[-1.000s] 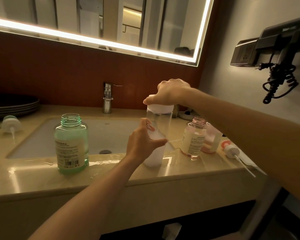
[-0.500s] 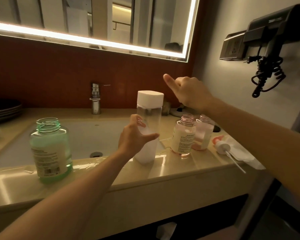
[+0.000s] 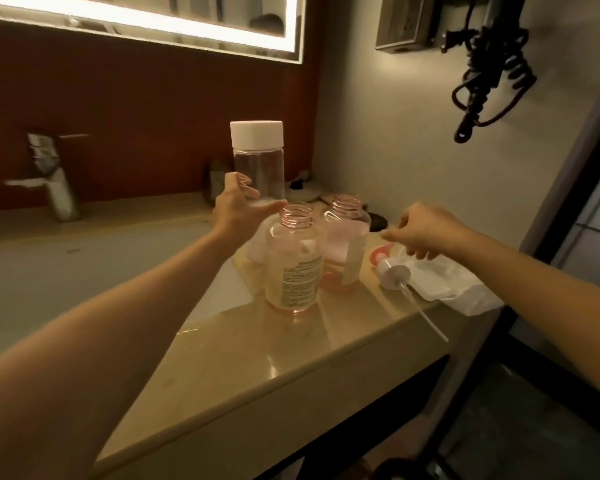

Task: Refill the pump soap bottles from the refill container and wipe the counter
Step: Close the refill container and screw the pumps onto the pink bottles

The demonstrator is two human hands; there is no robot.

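on the beige counter, to the right of the sink basin, the tall clear refill container stood upright with its white cap on, behind the two pink bottles. the left hand gripped its lower part, fingers and thumb curled round the wall. its base was hidden behind the hand and the nearer bottle, so whether it rested on the counter or was lifted could not be told. the nearer pink bottle was uncapped, its label toward the camera, and held pale liquid. the farther pink bottle, also uncapped, stood just beside it, to the right and a little back. the right hand hovered above a pump head that lay on its side, its thin tube pointing toward the counter edge. that hand's fingers were loosely bent, the forefinger stretched toward the bottles, and held nothing. a crumpled white cloth lay beneath it at the counter's right end. a blurred faucet stood behind the basin, and a coiled black cord hung on the wall.
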